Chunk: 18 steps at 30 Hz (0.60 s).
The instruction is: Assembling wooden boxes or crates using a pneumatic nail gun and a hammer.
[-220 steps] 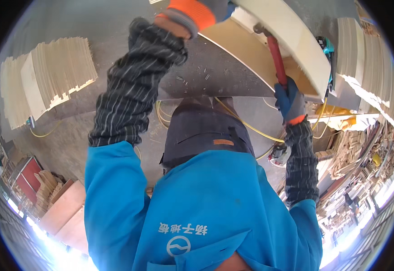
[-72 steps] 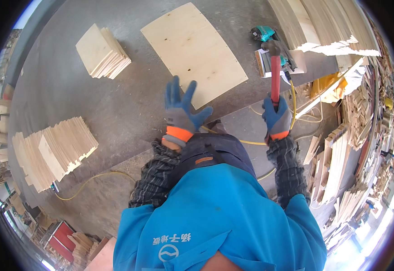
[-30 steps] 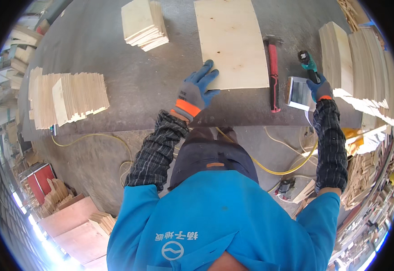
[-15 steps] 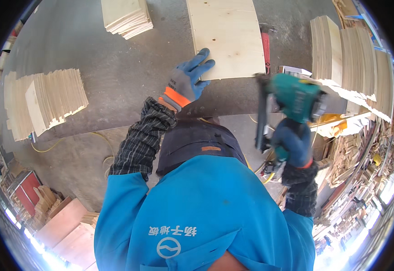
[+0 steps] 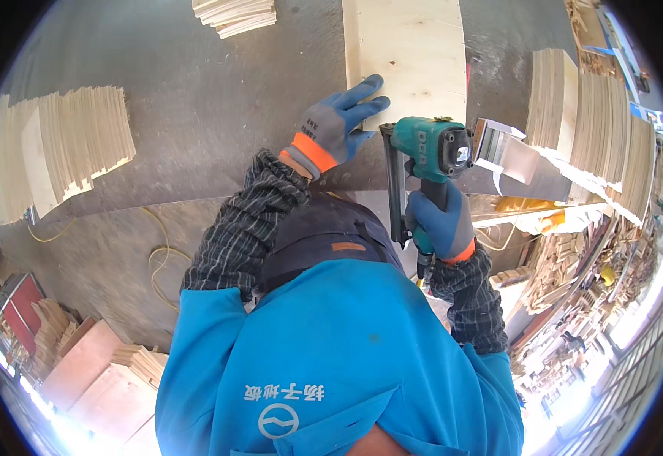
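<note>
A pale plywood board [image 5: 411, 57] lies lengthwise on the dark worktable, with a narrow strip along its left side. My left hand [image 5: 335, 125], in a blue and grey glove with an orange cuff, rests at its near left corner, fingers stretched out over the wood. My right hand [image 5: 444, 220], gloved alike, is wrapped round the grip of a green air nail gun [image 5: 422, 144]. Its nose is at the board's near edge, close to my left fingertips; whether it touches the wood I cannot tell. The trigger finger is partly hidden.
Stacks of thin wooden boards stand at the left [image 5: 80, 140] and right [image 5: 601, 114], with another stack [image 5: 236, 15] at the far edge. An opened carton [image 5: 498, 152] sits right of the nail gun. A yellow hose [image 5: 166, 254] trails across the floor.
My right hand has brought the nail gun leftward to the board's near edge. My left hand keeps its place at the corner. The view has shifted, and the carton now shows more fully.
</note>
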### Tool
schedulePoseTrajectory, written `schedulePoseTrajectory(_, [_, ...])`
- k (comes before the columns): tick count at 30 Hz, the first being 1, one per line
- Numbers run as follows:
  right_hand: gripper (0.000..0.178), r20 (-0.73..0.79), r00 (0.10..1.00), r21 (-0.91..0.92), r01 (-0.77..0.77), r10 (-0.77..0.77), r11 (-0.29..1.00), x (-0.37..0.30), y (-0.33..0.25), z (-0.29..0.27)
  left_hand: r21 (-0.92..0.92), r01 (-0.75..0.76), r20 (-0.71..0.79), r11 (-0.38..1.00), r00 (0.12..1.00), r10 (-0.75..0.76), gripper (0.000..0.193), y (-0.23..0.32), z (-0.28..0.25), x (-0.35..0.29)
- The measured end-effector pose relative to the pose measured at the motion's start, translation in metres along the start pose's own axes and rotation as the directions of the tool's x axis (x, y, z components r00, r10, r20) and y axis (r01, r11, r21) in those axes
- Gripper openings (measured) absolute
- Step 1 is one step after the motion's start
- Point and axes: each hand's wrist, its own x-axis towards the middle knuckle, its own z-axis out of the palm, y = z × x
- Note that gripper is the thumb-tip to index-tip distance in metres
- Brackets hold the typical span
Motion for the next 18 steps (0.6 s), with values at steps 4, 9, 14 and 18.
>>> schedulePoseTrajectory(4, [0.029, -0.045, 0.999, 0.047, -0.018, 0.02, 0.999, 0.0, -0.004, 0.005, -0.015, 0.0, 0.011, 1.0, 1.0, 0.0, 0.065, 0.0, -0.001, 0.0])
schedulePoseTrajectory(9, [0.028, 0.028, 1.0, 0.072, 0.011, -0.013, 0.997, 0.001, -0.006, 0.009, 0.004, 0.048, 0.035, 0.999, 0.998, -0.048, 0.069, -0.001, 0.0, -0.002])
schedulePoseTrajectory(14, [0.027, -0.021, 1.0, 0.062, -0.008, 0.01, 0.998, 0.0, -0.008, 0.012, -0.004, 0.013, 0.039, 1.0, 0.999, -0.013, 0.071, -0.004, 0.002, -0.002])
schedulePoseTrajectory(18, [0.025, 0.006, 1.0, 0.062, -0.008, 0.008, 0.998, 0.0, -0.011, 0.014, 0.005, 0.026, 0.029, 1.0, 0.999, -0.027, 0.072, -0.005, 0.003, -0.002])
